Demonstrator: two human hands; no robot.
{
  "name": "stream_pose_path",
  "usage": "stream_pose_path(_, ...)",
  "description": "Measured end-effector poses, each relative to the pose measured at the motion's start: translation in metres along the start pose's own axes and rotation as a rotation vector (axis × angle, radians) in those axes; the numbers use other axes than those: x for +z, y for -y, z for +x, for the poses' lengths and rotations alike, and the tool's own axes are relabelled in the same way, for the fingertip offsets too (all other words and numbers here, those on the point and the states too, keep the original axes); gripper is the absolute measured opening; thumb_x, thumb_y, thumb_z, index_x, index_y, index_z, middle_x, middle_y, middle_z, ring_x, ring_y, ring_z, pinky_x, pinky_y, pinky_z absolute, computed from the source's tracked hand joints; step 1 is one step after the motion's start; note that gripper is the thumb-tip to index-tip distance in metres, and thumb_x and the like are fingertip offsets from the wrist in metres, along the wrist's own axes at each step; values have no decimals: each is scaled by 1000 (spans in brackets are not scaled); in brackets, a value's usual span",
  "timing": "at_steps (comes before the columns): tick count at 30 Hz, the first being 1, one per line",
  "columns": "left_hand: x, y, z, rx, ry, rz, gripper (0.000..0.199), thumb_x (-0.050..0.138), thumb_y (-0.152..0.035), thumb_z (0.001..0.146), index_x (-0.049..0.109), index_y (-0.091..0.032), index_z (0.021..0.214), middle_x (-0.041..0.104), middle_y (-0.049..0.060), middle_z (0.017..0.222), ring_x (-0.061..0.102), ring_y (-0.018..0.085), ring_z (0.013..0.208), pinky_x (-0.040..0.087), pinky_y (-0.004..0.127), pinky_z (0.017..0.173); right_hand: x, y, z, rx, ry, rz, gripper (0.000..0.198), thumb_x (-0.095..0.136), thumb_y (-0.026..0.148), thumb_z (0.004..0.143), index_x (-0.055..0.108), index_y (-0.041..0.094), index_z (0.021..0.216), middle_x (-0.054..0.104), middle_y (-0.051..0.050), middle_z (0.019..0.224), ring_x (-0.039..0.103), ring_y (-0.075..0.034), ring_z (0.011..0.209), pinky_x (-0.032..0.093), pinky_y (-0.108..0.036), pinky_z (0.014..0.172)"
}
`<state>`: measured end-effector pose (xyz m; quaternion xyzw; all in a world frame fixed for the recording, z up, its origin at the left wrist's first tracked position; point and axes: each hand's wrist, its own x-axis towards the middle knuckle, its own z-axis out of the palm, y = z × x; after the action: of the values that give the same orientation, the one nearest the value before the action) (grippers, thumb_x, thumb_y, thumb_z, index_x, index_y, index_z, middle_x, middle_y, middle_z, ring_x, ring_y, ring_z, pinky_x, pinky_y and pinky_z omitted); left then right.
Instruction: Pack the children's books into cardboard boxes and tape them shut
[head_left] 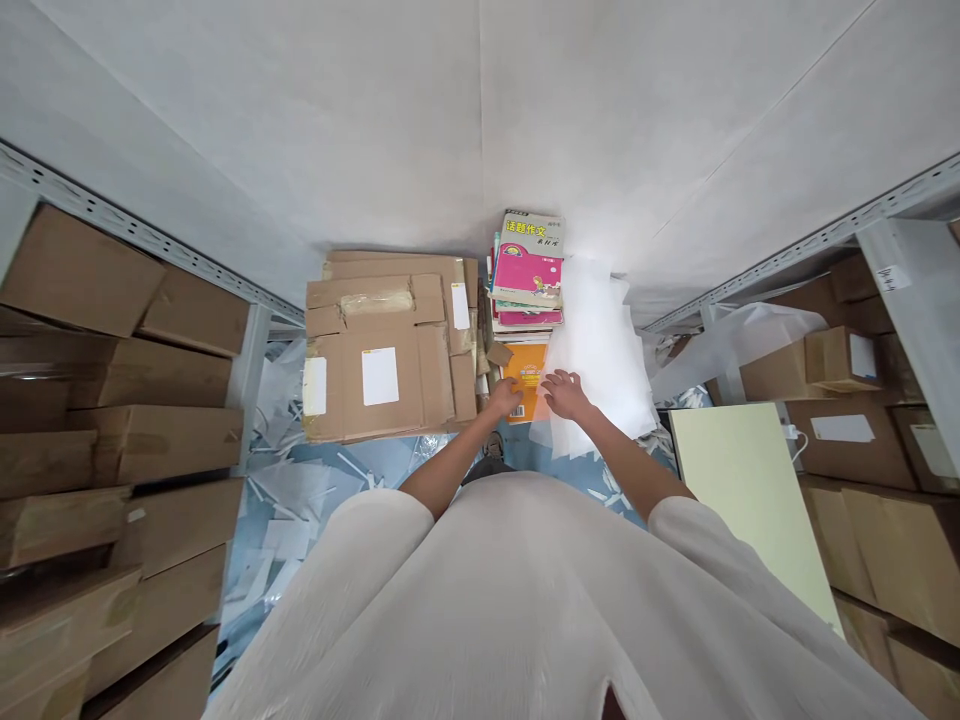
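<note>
An orange book (531,366) lies in front of me, between flattened cardboard and a pile of translucent white sheets (600,350). At its lower left edge, my left hand (505,398) is closed, fingers curled on the cover. My right hand (564,394) bends its fingers onto the left edge of a translucent sheet, which overlaps the book's right side. Just behind the orange book rises a stack of books, topped by a grey and pink book (529,260). A small brown cardboard piece (499,354) sits by the orange book's upper left corner.
Flattened cardboard boxes (386,350) with white labels are piled to the left. Shelves with cardboard boxes (176,445) flank both sides. A pale yellow board (750,490) stands at my right. Paper scraps (289,540) litter the blue floor, and a white wall (405,130) is ahead.
</note>
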<state>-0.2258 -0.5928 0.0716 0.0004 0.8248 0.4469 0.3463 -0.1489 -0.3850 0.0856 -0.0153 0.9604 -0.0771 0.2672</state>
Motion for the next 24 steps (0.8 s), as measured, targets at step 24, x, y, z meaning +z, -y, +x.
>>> stream_pose_path(24, 9, -25, -28, 180, -112, 140, 47, 61, -1, 93, 83, -14, 133, 80, 19, 143, 78, 30, 125, 54, 46, 125, 4, -9, 0, 41, -12, 128, 56, 43, 25, 110, 68, 26, 160, 61, -15, 172, 41, -38, 167, 29, -67, 132)
